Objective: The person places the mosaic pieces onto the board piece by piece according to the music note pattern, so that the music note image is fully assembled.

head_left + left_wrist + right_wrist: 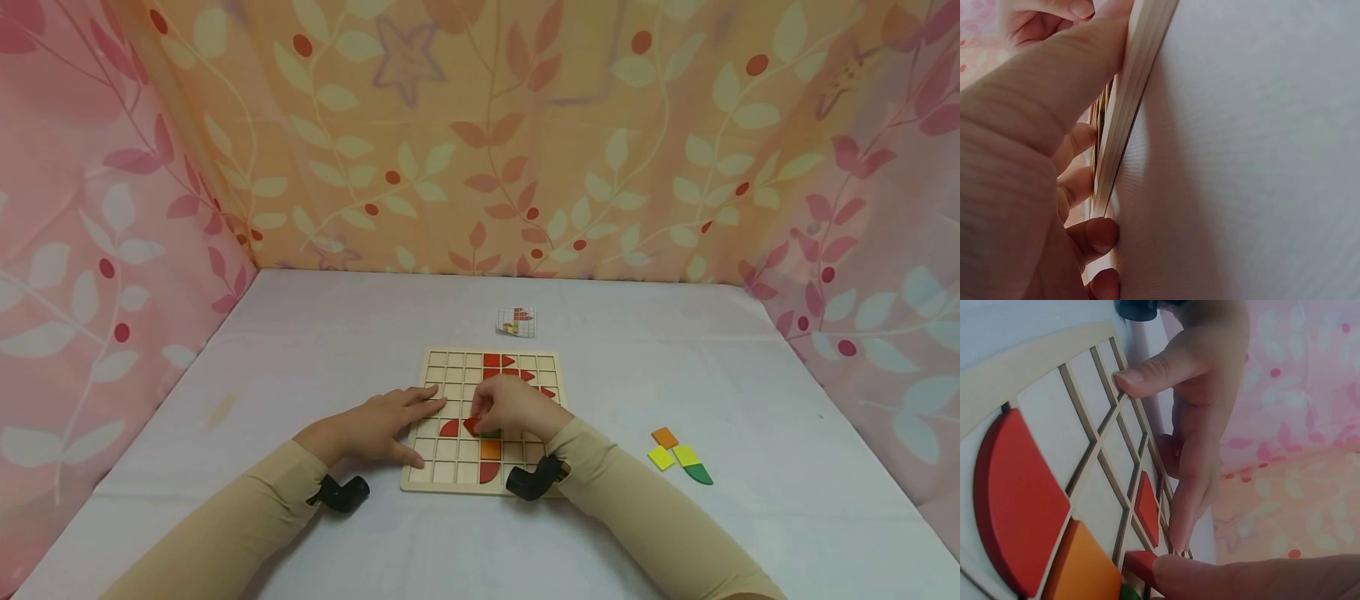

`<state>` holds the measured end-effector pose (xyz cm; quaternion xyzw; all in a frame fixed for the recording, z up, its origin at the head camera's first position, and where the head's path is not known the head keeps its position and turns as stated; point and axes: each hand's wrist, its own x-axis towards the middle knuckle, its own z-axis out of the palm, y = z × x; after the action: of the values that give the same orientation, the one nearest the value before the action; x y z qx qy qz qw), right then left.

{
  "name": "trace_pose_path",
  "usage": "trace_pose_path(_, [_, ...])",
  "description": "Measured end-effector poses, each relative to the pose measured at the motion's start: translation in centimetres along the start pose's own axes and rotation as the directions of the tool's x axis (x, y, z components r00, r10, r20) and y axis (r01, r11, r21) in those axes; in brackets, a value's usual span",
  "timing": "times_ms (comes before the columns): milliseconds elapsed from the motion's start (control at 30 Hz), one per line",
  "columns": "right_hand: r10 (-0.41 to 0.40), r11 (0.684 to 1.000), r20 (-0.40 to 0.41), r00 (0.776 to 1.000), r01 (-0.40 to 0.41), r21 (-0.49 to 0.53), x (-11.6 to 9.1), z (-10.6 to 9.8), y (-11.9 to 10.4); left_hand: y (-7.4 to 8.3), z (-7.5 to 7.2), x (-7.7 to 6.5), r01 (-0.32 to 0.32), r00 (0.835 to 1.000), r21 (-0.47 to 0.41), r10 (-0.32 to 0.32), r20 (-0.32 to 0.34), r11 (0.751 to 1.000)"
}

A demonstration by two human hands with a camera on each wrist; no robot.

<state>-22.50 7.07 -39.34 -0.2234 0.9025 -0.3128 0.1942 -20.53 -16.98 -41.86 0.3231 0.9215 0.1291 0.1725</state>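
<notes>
A wooden grid board (459,487) lies on the table under both hands. My left hand (375,427) rests on its left side, fingers spread, with the thumb (1138,380) on the frame near the front corner. Over the middle of the grid, my right hand (517,406) pinches a small red tile (470,426), tilted, its shape partly covered by the fingertips. Just left of that tile sits a red quarter-circle (449,428). A green piece (491,434) shows partly beneath the right hand, then an orange square (490,450) and another red quarter-circle (1016,503) toward the front.
Red squares and triangles (508,361) fill some cells at the board's back. Behind the board lies a small printed pattern card (517,322). Loose pieces sit to the right: an orange square (664,437), two yellow squares (686,455) and a green rounded piece (699,474). Patterned curtains (480,150) enclose the table.
</notes>
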Motion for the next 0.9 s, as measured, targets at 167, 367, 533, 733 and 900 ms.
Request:
trace_pose_path(167, [-0.004,0.999,0.012,1.000,0.004,-0.044,-0.08,0.10,0.00,0.00,0.06,0.03,0.000,1.000,0.005,0.000,-0.005,1.000])
trace_pose_path(367, [-0.013,0.994,-0.010,1.000,0.012,-0.109,-0.04,0.39,-0.06,-0.12,0.17,0.12,0.006,1.000,0.008,-0.006,-0.006,1.000])
trace_pose_path(533, [0.009,0.993,-0.016,1.000,-0.010,-0.117,0.12,0.66,-0.11,-0.28,0.26,0.10,-0.012,1.000,0.010,0.012,-0.016,1.000])
trace_pose_path(733, [0.036,0.991,-0.011,0.999,-0.037,-0.132,0.16,0.59,-0.16,-0.34,0.26,0.04,-0.019,1.000,0.010,0.019,-0.017,1.000])
trace_pose_path(900, [0.029,0.988,-0.015,0.999,-0.031,-0.149,-0.09,0.32,-0.37,-0.29,0.18,0.02,-0.026,0.999,0.019,0.026,-0.019,0.999])
